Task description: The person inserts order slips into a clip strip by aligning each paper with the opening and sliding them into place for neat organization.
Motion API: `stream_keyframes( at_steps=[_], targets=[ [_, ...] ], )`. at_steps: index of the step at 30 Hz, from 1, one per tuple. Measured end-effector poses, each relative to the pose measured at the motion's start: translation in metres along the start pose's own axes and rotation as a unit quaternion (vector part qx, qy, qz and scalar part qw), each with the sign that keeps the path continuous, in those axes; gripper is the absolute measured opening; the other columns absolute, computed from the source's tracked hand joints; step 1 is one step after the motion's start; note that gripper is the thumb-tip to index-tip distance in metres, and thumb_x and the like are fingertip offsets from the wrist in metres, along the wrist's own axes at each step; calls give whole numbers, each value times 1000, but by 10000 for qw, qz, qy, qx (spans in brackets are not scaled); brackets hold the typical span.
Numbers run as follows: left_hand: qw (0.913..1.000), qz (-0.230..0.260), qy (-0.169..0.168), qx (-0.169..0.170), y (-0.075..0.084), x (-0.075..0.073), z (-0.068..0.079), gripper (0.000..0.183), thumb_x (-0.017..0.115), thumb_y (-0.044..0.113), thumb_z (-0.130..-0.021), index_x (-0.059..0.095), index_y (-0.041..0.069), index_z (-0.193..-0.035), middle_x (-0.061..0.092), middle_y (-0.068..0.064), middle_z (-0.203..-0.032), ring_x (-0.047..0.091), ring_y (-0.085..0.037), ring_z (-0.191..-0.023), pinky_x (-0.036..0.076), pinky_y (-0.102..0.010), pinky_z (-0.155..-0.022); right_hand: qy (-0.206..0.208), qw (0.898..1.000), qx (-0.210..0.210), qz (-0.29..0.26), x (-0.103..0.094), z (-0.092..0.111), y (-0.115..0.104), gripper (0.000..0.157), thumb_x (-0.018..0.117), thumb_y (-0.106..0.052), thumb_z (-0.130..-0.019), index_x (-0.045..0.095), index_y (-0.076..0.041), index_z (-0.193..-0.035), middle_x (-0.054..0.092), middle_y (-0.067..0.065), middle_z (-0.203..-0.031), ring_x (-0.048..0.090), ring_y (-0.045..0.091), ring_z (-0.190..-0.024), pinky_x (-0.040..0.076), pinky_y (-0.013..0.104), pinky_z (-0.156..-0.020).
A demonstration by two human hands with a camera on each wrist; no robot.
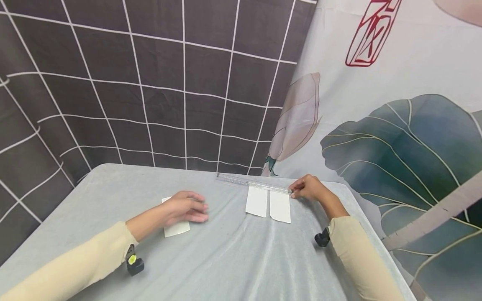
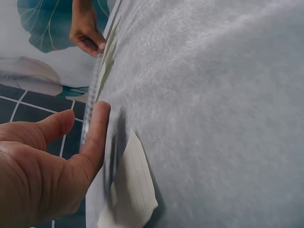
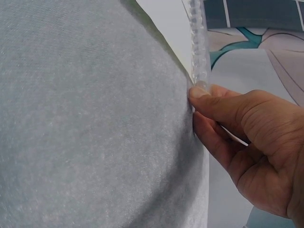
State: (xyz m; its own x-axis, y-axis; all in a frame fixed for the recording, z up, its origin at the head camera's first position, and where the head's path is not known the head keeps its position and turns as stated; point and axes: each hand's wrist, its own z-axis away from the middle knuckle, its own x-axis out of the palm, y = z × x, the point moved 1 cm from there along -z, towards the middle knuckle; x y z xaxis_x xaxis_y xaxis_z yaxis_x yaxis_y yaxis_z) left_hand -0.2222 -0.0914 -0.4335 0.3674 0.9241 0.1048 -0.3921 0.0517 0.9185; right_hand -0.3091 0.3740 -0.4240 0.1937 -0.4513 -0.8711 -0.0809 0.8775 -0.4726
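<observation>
My right hand point(image 1: 311, 188) pinches the right end of a clear plastic ruler point(image 1: 237, 180) between thumb and fingers, also plain in the right wrist view. The ruler lies along the top edges of two white paper pieces point(image 1: 257, 201) set side by side. My left hand point(image 1: 185, 207) hovers over a third paper piece point(image 1: 177, 229), its fingers spread and holding nothing. In the left wrist view this paper point(image 2: 133, 185) shows printed lines and a torn edge, with the hand's shadow across it.
A grey-blue cloth with wrinkles covers the table point(image 1: 226, 259). Behind it hangs a dark curtain with a white grid point(image 1: 162, 104). To the right is a white hanging point(image 1: 339, 83) printed with lotus leaves. Each wrist carries a small black camera point(image 1: 134, 265).
</observation>
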Motion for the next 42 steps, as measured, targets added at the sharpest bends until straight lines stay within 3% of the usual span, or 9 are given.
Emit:
stream_keyframes(
  at_steps=[18,28,35,42],
  targets=[
    [9992,-288,295,-2,-8,-35,33,60,68,0,-106,40,-17,-157,70,-17,-117,81,-20,-95,75,-40,-95,7,10000,81,-34,-3,8,3,24,94,-7,-91,88,-4,-114,86,6,-99,69,15,-87,56,23,-74],
    [9975,-417,567,-38,-13,-53,44,64,71,0,-105,36,-19,-156,70,-14,-112,80,-19,-92,75,-38,-92,153,9988,-458,-71,-6,9,5,24,95,-7,-88,87,1,-110,88,12,-100,70,8,-82,59,21,-72],
    [9962,-519,689,-149,-20,-63,54,69,72,3,-106,29,-17,-156,65,-19,-117,83,-22,-93,75,-37,-91,53,9991,-416,-45,4,9,3,23,95,-6,-88,88,-1,-110,88,11,-101,71,9,-84,60,23,-73],
    [9944,-725,743,-221,-16,-70,60,67,73,8,-106,33,-17,-155,76,-11,-119,83,-23,-95,76,-40,-90,108,9993,-344,53,0,5,2,21,95,-8,-89,88,-3,-109,87,8,-99,70,10,-84,57,20,-72]
  ],
)
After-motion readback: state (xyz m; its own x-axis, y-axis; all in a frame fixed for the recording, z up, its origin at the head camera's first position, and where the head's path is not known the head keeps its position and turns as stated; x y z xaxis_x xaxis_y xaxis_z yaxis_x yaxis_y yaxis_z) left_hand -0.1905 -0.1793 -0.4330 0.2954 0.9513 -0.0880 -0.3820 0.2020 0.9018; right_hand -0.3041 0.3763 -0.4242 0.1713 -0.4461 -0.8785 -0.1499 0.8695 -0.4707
